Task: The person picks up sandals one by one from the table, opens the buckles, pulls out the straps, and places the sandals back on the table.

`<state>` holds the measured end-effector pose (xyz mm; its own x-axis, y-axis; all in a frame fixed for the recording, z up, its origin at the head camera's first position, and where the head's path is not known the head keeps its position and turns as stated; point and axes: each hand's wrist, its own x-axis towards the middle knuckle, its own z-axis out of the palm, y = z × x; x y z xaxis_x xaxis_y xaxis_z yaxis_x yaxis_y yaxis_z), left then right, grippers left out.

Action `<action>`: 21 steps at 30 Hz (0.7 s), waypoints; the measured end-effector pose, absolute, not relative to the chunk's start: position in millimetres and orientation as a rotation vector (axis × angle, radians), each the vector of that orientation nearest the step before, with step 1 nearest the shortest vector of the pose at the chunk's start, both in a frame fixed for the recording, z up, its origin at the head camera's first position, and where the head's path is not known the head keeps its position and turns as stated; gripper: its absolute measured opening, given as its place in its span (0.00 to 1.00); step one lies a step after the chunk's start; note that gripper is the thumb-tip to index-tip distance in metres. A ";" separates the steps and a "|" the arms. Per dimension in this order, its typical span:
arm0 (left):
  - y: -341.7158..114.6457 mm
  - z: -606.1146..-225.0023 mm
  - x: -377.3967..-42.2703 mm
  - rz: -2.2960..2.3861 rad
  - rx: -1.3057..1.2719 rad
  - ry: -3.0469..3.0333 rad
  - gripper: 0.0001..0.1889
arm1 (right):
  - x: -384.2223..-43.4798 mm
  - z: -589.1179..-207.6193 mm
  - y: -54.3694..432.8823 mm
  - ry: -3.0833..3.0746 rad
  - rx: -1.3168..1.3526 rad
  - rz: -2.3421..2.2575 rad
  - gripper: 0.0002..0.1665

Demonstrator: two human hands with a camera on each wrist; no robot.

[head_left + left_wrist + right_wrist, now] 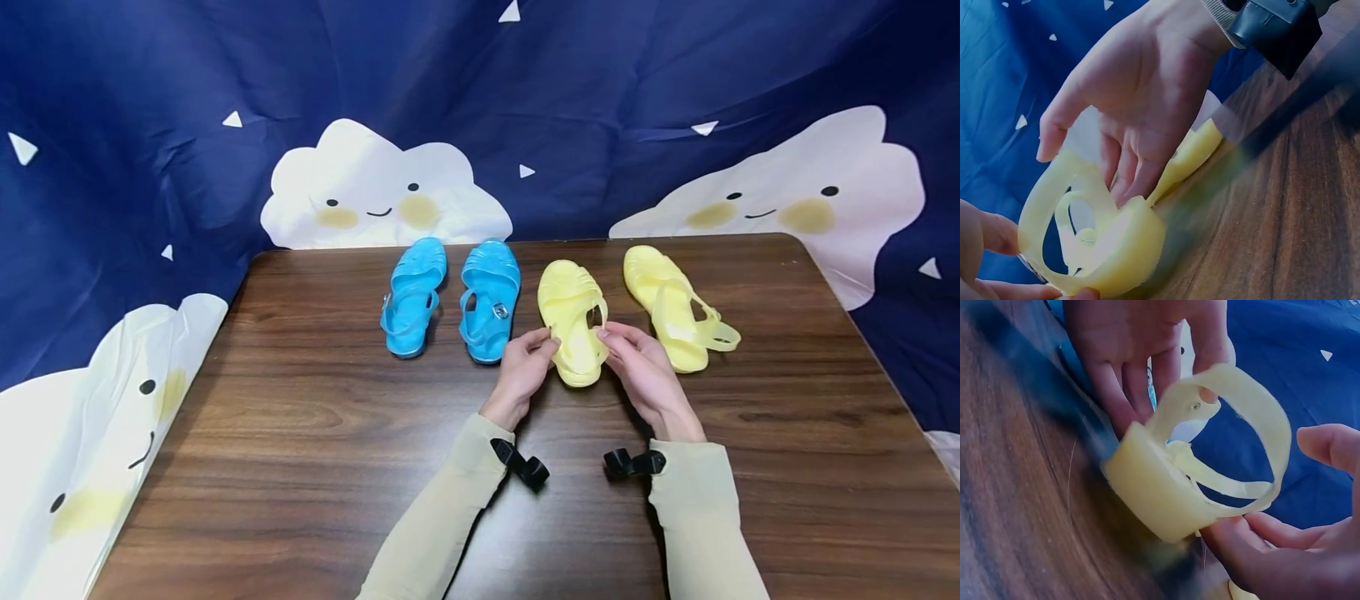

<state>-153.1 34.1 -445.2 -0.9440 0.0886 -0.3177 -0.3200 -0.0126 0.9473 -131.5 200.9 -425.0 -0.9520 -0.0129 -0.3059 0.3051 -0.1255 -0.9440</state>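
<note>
Pale sleeves (pixel 435 517) lie nearest us, each with a black wrist mount (pixel 521 464) at the cuff, reaching over the wooden table (pixel 262 400). Going from the left, we come to the left blue sandal (pixel 407 321) and then the right blue sandal (pixel 490 302), side by side with toes toward the backdrop, neither touched. Next comes the left hand (pixel 522 367), its thumb and fingers closed together in a pinch on the strap at the left side of the inner yellow sandal (pixel 573 329); in the left wrist view we catch a glint of metal there, perhaps a buckle. That sandal sits between the two hands, toe pointing away from us, its back strap looped up over the heel. At its other side we find the right hand (pixel 645 367), thumb well apart from the fingers, the fingertips lightly against the strap's base. Farthest right lies the outer yellow sandal (pixel 675 312), untouched, its strap sticking out sideways. We judge the step in hand to be working the inner sandal's strap at its left side; the next move seems to call for a steady sole and careful fingertip work where we see the pinch.
</note>
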 end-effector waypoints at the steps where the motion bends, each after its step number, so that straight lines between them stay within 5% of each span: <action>1: 34.4 -446.1 -153.5 2.038 -0.241 1.974 0.22 | -131.9 -425.9 200.6 1.924 0.328 -2.187 0.41; 11: 37.5 -451.3 -157.2 2.111 -0.211 1.836 0.29 | -135.0 -429.7 198.3 2.001 0.315 -2.096 0.40; 21: 37.0 -452.3 -155.6 2.207 -0.225 1.786 0.25 | -135.6 -429.6 197.1 1.982 0.371 -2.141 0.40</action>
